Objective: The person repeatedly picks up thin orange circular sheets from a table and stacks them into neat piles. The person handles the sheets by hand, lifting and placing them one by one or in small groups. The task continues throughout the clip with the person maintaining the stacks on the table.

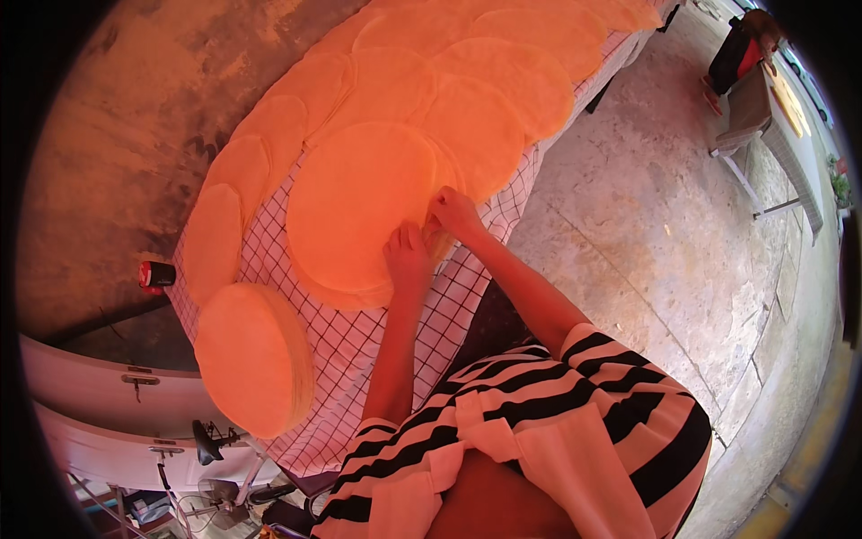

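Observation:
A pile of thin round sheets (363,202), resembling rice paper, lies in front of me on a checked tablecloth (343,343). My left hand (409,250) has its fingers bent over the near right edge of the pile's top sheet. Right beside it, my right hand (455,213) pinches the sheets' edge between thumb and fingers. The fingertips partly hide what they hold, so how many sheets are between them is unclear. Offset lower sheets peek out under the top one. To the left, a thick, neat stack of round sheets (249,360) stands near the table's end.
More overlapping round sheets (390,81) cover the table's far part. A dark and red can-like object (157,274) is at its left edge. White door panels (114,384) and a bicycle saddle (207,441) are lower left. A person (734,57) bends over another table (784,114).

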Demonstrator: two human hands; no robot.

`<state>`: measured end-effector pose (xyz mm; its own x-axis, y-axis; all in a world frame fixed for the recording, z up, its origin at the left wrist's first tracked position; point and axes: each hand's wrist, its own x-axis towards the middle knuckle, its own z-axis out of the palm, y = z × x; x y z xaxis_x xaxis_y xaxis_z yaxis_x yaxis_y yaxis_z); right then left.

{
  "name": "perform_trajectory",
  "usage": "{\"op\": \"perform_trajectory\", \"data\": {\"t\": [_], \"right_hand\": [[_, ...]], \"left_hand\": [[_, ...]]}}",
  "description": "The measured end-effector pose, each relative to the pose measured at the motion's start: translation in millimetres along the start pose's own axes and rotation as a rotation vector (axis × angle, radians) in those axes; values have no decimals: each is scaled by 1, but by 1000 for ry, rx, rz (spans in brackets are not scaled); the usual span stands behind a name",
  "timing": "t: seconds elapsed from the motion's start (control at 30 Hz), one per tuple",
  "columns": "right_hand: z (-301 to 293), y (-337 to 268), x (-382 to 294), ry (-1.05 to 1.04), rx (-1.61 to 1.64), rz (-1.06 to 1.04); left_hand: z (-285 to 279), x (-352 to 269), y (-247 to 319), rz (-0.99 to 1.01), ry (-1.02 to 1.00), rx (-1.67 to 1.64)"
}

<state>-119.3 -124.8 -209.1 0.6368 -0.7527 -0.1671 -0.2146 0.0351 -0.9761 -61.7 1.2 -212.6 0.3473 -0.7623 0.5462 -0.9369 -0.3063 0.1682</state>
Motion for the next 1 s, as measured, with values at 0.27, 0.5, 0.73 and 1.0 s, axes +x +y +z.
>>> {"op": "perform_trajectory", "data": {"t": [0.27,0.5,0.73,1.0], "right_hand": [[0,-8,-1,-91,325,191],[-3,-8,-3,-165,528,248],[-8,-10,-10,-167,484,226],[-7,27,-19,175,-172,-119]], "left_hand": [[3,0,4,-54,-2,-13],[-6,9,12,-164,-83,-61],[-5,14,1,-108,-193,-21],[-42,62,-42,-225,-319,-39]]}}
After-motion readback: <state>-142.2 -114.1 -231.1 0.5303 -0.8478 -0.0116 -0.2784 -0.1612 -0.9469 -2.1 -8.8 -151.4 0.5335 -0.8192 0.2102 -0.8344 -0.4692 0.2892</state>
